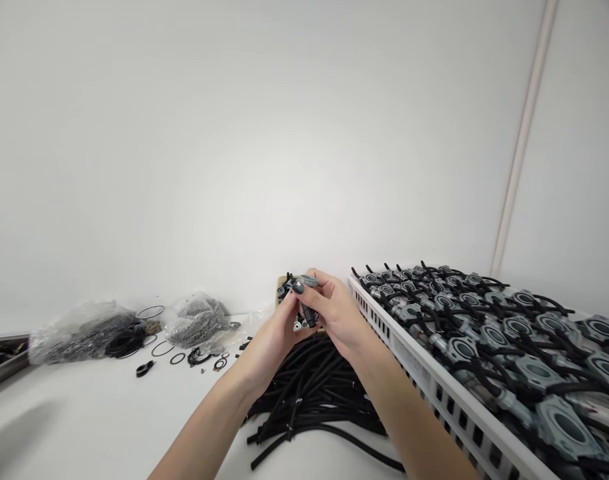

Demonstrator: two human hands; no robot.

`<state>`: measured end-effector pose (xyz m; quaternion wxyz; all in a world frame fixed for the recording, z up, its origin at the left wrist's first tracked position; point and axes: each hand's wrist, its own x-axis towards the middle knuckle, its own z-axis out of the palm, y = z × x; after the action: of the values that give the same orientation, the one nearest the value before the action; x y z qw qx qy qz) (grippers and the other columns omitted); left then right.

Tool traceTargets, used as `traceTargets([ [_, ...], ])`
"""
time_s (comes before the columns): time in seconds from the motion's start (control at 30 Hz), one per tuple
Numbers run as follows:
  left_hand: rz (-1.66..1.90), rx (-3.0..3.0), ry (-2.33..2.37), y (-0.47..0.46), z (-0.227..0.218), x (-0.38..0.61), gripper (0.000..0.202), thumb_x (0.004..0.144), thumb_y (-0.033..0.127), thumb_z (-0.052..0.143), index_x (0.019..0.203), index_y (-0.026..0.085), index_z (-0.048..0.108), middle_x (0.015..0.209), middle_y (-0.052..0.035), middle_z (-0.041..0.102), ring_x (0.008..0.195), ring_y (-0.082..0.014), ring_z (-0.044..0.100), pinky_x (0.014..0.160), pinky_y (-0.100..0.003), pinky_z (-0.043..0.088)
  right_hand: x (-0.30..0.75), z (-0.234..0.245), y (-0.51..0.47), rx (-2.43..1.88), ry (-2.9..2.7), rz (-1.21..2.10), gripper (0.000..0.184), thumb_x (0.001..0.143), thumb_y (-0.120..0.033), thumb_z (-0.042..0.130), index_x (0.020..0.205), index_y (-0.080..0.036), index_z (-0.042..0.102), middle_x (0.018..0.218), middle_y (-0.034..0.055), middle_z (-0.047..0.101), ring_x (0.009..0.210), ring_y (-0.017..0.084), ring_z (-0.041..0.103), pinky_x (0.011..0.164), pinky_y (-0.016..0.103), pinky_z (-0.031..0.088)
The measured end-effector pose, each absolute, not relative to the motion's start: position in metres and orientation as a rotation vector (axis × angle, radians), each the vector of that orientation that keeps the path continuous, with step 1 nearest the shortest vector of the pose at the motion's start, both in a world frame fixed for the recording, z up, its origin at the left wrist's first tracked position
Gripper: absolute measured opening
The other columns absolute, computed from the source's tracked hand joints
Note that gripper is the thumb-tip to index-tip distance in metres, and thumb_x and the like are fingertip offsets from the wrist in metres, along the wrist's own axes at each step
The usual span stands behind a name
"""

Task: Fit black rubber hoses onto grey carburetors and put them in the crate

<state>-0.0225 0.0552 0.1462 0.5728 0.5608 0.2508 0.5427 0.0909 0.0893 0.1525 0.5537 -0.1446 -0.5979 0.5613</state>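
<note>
Both hands meet in front of me, above a pile of black rubber hoses point(304, 383). My right hand point(337, 310) is closed round a small grey metal flange part point(309, 281), with the thumb lying across it. A short black piece point(309, 316) sticks down between the hands; whether it is joined to the metal part I cannot tell. My left hand point(279, 327) pinches the same part from the other side, its fingertips mostly hidden. Just behind the hands, a yellowish box point(279, 285) of small black and grey pieces is partly covered.
To the right stands a white plastic crate point(399, 343) filled with grey metal flanges point(461, 348) fitted with black hoses. On the left lie plastic bags of parts point(197, 321), loose black rings point(177, 359), a black clamp-like piece point(145, 369) and a metal tray point(4, 367). A white wall point(264, 147) rises behind.
</note>
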Motion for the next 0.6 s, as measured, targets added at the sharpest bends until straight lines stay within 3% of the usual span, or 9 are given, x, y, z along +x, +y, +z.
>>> traceTargets([
  [0.1, 1.301, 1.292, 0.618, 0.057, 0.146, -0.024, 0.027, 0.091, 0.038, 0.052, 0.113, 0.028, 0.065, 0.131, -0.0046, 0.058, 0.134, -0.0251, 0.037, 0.102, -0.042, 0.045, 0.092, 0.155, 0.087, -0.373, -1.413, 1.354, 0.038, 0.064, -0.044, 0.082, 0.066, -0.020, 0.053, 0.056, -0.0074, 0.050, 0.053, 0.009, 0.046, 0.050, 0.020, 0.036],
  [0.27, 1.333, 1.297, 0.648, 0.061, 0.146, -0.028, 0.028, 0.091, 0.045, 0.051, 0.092, 0.022, 0.068, 0.092, -0.0040, 0.061, 0.110, -0.0230, 0.053, 0.089, -0.038, 0.052, 0.094, 0.158, 0.084, -0.333, -1.415, 1.389, 0.037, 0.060, -0.040, 0.086, 0.075, -0.020, 0.059, 0.060, -0.0054, 0.062, 0.059, 0.011, 0.057, 0.059, 0.022, 0.044],
  [0.4, 1.388, 1.283, 0.657, 0.062, 0.147, -0.030, 0.030, 0.089, 0.049, 0.052, 0.093, 0.023, 0.067, 0.107, -0.0051, 0.064, 0.115, -0.0251, 0.052, 0.092, -0.040, 0.051, 0.100, 0.162, 0.083, -0.298, -1.373, 1.399, 0.037, 0.056, -0.033, 0.089, 0.078, -0.022, 0.061, 0.066, -0.0047, 0.068, 0.064, 0.012, 0.062, 0.061, 0.022, 0.047],
  [0.5, 1.452, 1.265, 0.685, 0.063, 0.147, -0.032, 0.035, 0.090, 0.052, 0.050, 0.098, 0.023, 0.067, 0.117, -0.0062, 0.064, 0.116, -0.0264, 0.053, 0.098, -0.044, 0.046, 0.107, 0.166, 0.082, -0.364, -1.409, 1.266, 0.033, 0.066, -0.036, 0.084, 0.092, -0.024, 0.068, 0.071, -0.0024, 0.071, 0.069, 0.013, 0.065, 0.065, 0.024, 0.050],
  [0.6, 1.538, 1.333, 0.759, 0.061, 0.149, -0.033, 0.039, 0.091, 0.052, 0.048, 0.104, 0.021, 0.067, 0.121, -0.0081, 0.064, 0.116, -0.0275, 0.056, 0.100, -0.044, 0.043, 0.114, 0.170, 0.081, -0.451, -1.462, 1.046, 0.025, 0.077, -0.039, 0.074, 0.096, -0.023, 0.072, 0.079, 0.0016, 0.073, 0.083, 0.016, 0.068, 0.080, 0.029, 0.052],
])
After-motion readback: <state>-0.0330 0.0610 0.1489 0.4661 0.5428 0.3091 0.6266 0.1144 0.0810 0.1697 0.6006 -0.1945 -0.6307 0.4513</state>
